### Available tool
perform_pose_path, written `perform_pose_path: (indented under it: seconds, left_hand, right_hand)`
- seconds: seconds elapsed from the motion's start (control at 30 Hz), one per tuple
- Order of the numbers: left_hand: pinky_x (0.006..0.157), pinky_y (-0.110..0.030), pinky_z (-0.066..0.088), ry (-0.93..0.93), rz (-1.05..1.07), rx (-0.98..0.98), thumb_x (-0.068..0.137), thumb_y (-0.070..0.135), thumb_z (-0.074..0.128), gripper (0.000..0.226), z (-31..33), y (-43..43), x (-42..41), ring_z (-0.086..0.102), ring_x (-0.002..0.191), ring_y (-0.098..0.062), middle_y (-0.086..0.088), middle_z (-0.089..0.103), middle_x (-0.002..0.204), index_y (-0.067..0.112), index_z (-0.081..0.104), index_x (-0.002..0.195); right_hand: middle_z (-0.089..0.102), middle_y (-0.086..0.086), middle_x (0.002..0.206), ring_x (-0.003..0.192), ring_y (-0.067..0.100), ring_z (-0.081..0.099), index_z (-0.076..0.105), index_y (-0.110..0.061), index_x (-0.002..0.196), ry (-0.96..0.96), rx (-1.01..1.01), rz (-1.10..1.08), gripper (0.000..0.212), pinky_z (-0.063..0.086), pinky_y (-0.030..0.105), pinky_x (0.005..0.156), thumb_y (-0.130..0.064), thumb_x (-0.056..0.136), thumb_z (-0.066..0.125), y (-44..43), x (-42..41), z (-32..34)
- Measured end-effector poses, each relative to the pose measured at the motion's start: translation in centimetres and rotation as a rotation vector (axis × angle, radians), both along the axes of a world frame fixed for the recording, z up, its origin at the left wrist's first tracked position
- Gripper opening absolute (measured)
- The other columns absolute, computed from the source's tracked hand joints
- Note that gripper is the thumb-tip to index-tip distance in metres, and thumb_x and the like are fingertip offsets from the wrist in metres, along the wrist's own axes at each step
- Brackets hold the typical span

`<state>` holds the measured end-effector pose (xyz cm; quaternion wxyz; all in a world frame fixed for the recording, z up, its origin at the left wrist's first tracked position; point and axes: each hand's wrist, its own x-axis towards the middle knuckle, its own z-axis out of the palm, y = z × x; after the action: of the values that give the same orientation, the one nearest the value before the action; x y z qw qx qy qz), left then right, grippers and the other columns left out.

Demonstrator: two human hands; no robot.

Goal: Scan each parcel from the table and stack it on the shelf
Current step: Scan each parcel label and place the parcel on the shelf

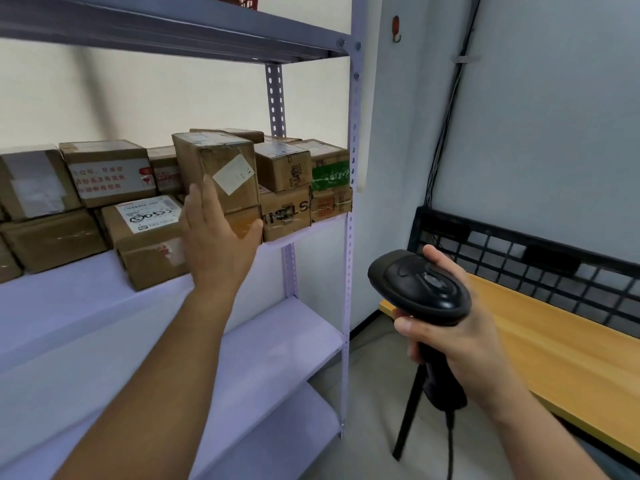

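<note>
A brown cardboard parcel (pixel 221 168) with a slanted white label stands on top of another box (pixel 244 221), in a row of stacked parcels on the middle board of the pale metal shelf (pixel 86 306). My left hand (pixel 216 244) is flat against the front of these two boxes. Its fingers are spread, the fingertips on the upper parcel and the thumb on the lower one, gripping nothing. At the lower right, away from the shelf, my right hand (pixel 460 341) is wrapped around the handle of a black barcode scanner (pixel 419 285), whose head points left.
Several more brown parcels fill the shelf board left and right of my hand, two layers high. The shelf's front right post (pixel 353 168) stands between shelf and wall. A wooden table (pixel 554 348) with a black mesh back panel (pixel 554 268) is at the right.
</note>
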<state>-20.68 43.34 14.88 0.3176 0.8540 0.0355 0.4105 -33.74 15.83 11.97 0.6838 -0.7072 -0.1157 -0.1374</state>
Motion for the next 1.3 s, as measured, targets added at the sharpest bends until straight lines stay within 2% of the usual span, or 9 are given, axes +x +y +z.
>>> perform_pose_path:
  seconds: [0.1,0.23,0.37,0.53,0.67,0.83,0.97,1.1,1.3]
  left_hand:
    - [0.114,-0.045,0.025,-0.025,-0.123,0.002,0.087,0.032,0.070,0.081,-3.6,-4.0,-3.7,0.026,0.143,-0.030,-0.014,0.029,0.156,0.011,0.026,0.151]
    - [0.108,-0.031,0.027,0.146,-0.259,-0.097,0.085,0.030,0.072,0.074,-9.1,-10.5,-8.9,0.036,0.134,-0.025,-0.008,0.042,0.147,0.013,0.035,0.147]
    - [0.104,-0.036,0.033,0.295,-0.383,-0.097,0.082,0.028,0.075,0.068,-13.0,-17.2,-13.7,0.042,0.126,-0.028,-0.010,0.048,0.137,0.010,0.044,0.140]
    - [0.098,-0.041,0.041,0.327,-0.527,0.063,0.078,0.029,0.079,0.065,-14.6,-25.7,-18.4,0.050,0.118,-0.031,-0.011,0.055,0.126,0.007,0.051,0.132]
    - [0.102,-0.043,0.040,0.329,-0.627,0.109,0.078,0.029,0.078,0.065,-14.6,-32.4,-21.5,0.047,0.124,-0.030,-0.010,0.051,0.133,0.008,0.051,0.133]
    - [0.106,-0.033,0.028,0.361,-0.732,0.162,0.081,0.034,0.075,0.067,-14.7,-40.3,-25.6,0.037,0.135,-0.024,-0.007,0.041,0.146,0.010,0.048,0.137]
    - [0.109,-0.031,0.025,0.433,-0.817,0.179,0.086,0.039,0.069,0.067,-15.4,-46.1,-28.9,0.030,0.138,-0.018,-0.001,0.031,0.152,0.014,0.042,0.142]
    - [0.111,-0.032,0.022,0.486,-0.909,0.194,0.088,0.043,0.065,0.068,-16.4,-51.2,-31.9,0.025,0.141,-0.013,0.005,0.027,0.154,0.019,0.037,0.144]
    - [0.113,-0.032,0.024,0.529,-1.031,0.217,0.088,0.043,0.064,0.068,-16.8,-56.8,-34.3,0.023,0.142,-0.011,0.006,0.026,0.155,0.023,0.035,0.146]
  right_hand:
    - [0.069,0.021,0.086,0.051,0.033,0.057,0.039,-0.035,0.142,0.000,0.002,-0.004,0.095,0.049,0.039,0.046,-0.006,0.061,0.079,-1.7,-1.6,-0.7]
    - [0.069,0.024,0.084,0.048,0.029,0.056,0.038,-0.037,0.142,0.015,0.024,-0.034,0.096,0.049,0.037,0.045,-0.008,0.060,0.079,-4.6,-5.1,-2.4]
    - [0.069,0.019,0.097,0.061,0.022,0.064,0.045,-0.047,0.135,0.039,0.050,-0.101,0.099,0.052,0.031,0.051,-0.003,0.059,0.091,-8.8,-9.3,-5.2]
    - [0.065,0.017,0.111,0.072,0.029,0.068,0.046,-0.057,0.129,0.078,0.038,-0.222,0.094,0.054,0.035,0.050,-0.003,0.065,0.086,-15.2,-15.1,-6.7]
    - [0.065,-0.003,0.117,0.086,0.034,0.068,0.040,-0.062,0.133,0.136,0.011,-0.309,0.097,0.059,0.042,0.062,-0.014,0.064,0.090,-20.7,-19.4,-7.3]
    - [0.063,-0.025,0.111,0.081,0.018,0.067,0.037,-0.056,0.135,0.157,0.005,-0.412,0.096,0.057,0.034,0.060,-0.003,0.070,0.085,-27.3,-24.9,-8.0]
    - [0.064,-0.026,0.112,0.082,0.005,0.066,0.039,-0.047,0.139,0.147,0.014,-0.500,0.094,0.052,0.021,0.057,0.000,0.070,0.085,-32.4,-29.0,-8.8]
    - [0.061,-0.029,0.117,0.093,0.005,0.066,0.039,-0.048,0.139,0.124,-0.017,-0.612,0.094,0.052,0.014,0.069,-0.007,0.069,0.087,-36.7,-32.5,-9.9]
    - [0.062,-0.018,0.122,0.095,0.012,0.065,0.042,-0.050,0.138,0.137,0.025,-0.791,0.094,0.052,0.032,0.077,-0.027,0.057,0.085,-41.6,-36.6,-11.0]
